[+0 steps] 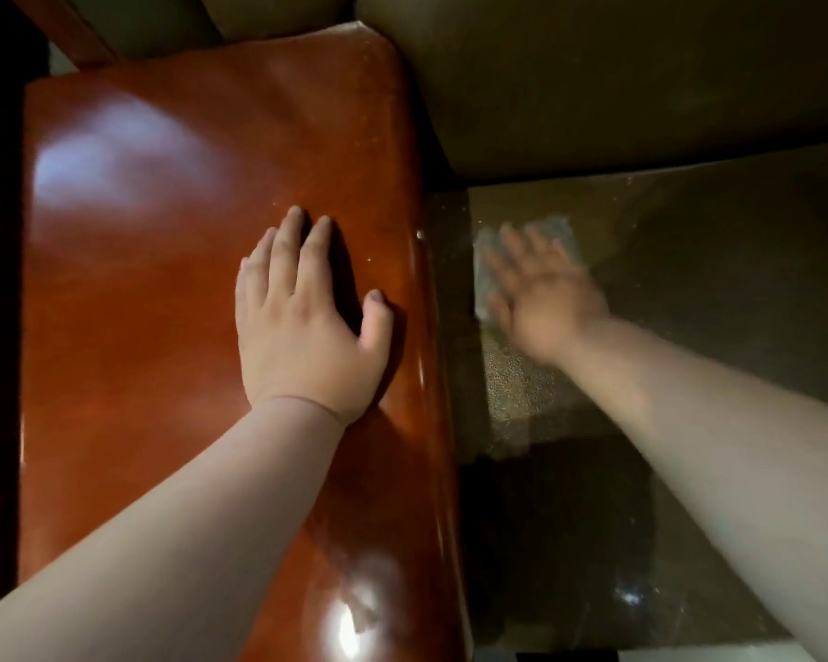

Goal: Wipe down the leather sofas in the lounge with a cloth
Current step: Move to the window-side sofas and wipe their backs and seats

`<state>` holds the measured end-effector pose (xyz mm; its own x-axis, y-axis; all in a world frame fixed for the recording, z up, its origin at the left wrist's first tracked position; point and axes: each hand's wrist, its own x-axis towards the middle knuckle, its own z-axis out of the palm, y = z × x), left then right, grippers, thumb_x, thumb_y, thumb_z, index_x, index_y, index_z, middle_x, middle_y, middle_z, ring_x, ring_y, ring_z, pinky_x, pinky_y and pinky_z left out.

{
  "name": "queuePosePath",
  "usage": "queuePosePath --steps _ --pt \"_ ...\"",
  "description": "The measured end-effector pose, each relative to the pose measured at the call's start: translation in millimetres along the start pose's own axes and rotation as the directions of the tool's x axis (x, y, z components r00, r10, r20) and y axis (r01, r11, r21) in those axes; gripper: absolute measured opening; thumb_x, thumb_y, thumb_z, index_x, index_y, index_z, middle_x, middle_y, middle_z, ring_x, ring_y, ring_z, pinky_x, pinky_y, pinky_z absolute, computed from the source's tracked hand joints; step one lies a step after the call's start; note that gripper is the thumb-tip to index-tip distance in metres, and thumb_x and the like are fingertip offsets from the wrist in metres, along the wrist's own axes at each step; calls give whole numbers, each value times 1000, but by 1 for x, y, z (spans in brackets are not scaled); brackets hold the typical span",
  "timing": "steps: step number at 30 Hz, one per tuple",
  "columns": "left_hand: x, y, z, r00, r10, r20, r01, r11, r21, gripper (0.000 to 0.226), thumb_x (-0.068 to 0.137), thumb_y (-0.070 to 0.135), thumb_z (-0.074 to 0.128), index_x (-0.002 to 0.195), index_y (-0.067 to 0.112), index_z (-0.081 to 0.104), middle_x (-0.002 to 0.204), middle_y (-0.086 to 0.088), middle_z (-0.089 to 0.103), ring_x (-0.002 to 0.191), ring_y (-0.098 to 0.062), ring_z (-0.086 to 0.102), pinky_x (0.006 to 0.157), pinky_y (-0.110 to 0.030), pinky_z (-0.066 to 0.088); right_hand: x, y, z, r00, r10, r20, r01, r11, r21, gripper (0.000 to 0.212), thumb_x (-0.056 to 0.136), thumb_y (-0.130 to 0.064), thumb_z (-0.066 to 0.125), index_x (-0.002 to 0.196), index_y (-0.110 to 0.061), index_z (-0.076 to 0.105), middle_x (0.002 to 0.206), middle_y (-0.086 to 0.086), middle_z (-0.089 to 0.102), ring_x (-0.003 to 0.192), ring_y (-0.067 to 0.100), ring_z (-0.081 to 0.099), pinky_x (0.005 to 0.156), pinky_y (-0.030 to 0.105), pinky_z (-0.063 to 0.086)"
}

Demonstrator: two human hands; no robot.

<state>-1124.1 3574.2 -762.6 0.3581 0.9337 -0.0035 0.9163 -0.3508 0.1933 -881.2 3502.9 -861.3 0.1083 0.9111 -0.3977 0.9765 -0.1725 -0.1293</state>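
Your left hand [302, 317] lies flat on the glossy reddish-brown armrest [163, 231] in the left half of the frame, fingers [288, 250] straight and slightly apart, holding nothing. It looks like a brace for your weight. Your right hand [541, 298], right of centre, is smeared with blur; its fingers look spread and straight, pressing a pale cloth [550, 234] down onto the dark olive sofa seat [689, 289]. Only the cloth's edges show past the fingertips and the left side of the hand, so you cannot tell how much of it lies under your palm.

The main risk is the cloth slipping out. You are pushing it with a flat hand rather than gripping it, so a quick stroke could leave it behind or bunch it up, and bare skin would then drag over the leather.

The seat meets the back cushion [617, 88] in the upper right and the armrest's side along a dark seam. A hurried pass may well skip those creases.

The armrest surface is shiny and probably slick. Lean harder and your bracing palm could slide towards the rounded edge by your thumb.
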Motion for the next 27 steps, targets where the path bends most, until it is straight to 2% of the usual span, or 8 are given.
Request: queuePosePath --steps 3,8,10,13,16,19,23,27 --pt "0 3 -4 1000 -5 15 5 1000 -6 77 97 58 41 163 20 35 172 -6 28 158 -31 22 130 -53 19 20 0 -1 987 158 26 -159 985 71 70 106 -49 27 168 -25 6 176 7 -7 161 31 -10 130 46 -7" --pt "1 4 -7 1000 -6 24 6 1000 -10 78 96 56 43 163 18 36 172 -7 29 158 -31 22 129 -56 21 -55 -6 23 897 -432 99 440 895 -78 69 103 -57 26 162 -22 38 173 9 20 162 30 5 131 47 6" --pt "2 3 -4 1000 0 12 0 1000 -4 78 96 56 44 163 18 36 171 -8 30 157 -32 23 128 -56 21 -34 10 14 856 -505 113 517 840 -162 65 104 -56 28 155 -21 50 168 11 32 159 30 18 129 49 16" --pt "1 2 -1 1000 3 10 -3 1000 1 77 96 56 45 163 19 36 171 -7 30 157 -31 22 129 -55 21 37 19 -11 987 -152 58 157 983 -96 68 108 -53 26 168 -21 17 176 9 3 162 30 0 129 44 -1" --pt "1 2 -3 1000 6 8 -6 1000 -1 77 96 56 45 163 19 35 172 -7 30 158 -31 22 129 -56 21 72 10 -17 986 162 30 -164 982 89 68 109 -50 24 168 -23 4 176 5 -4 161 28 -7 129 45 -5" --pt "-1 2 -5 1000 0 25 0 1000 -6 77 96 54 45 163 18 36 172 -8 29 158 -31 22 129 -56 21 36 -21 -2 998 -36 48 37 999 -19 69 107 -45 31 168 -20 14 176 7 -3 161 32 -9 130 46 -6" --pt "0 1 -5 1000 2 13 -2 1000 -8 78 95 55 45 162 17 37 171 -8 30 157 -32 22 128 -57 22 -4 -16 9 900 -430 69 434 899 -54 68 101 -43 45 164 -21 32 173 6 21 161 31 11 130 44 3" --pt "-1 -2 -2 1000 8 9 -8 1000 7 77 95 55 45 162 17 37 171 -8 30 157 -32 23 129 -56 22 74 -5 -17 988 -150 39 152 985 -76 64 105 -37 40 163 -11 31 174 11 13 161 30 4 128 40 -1"
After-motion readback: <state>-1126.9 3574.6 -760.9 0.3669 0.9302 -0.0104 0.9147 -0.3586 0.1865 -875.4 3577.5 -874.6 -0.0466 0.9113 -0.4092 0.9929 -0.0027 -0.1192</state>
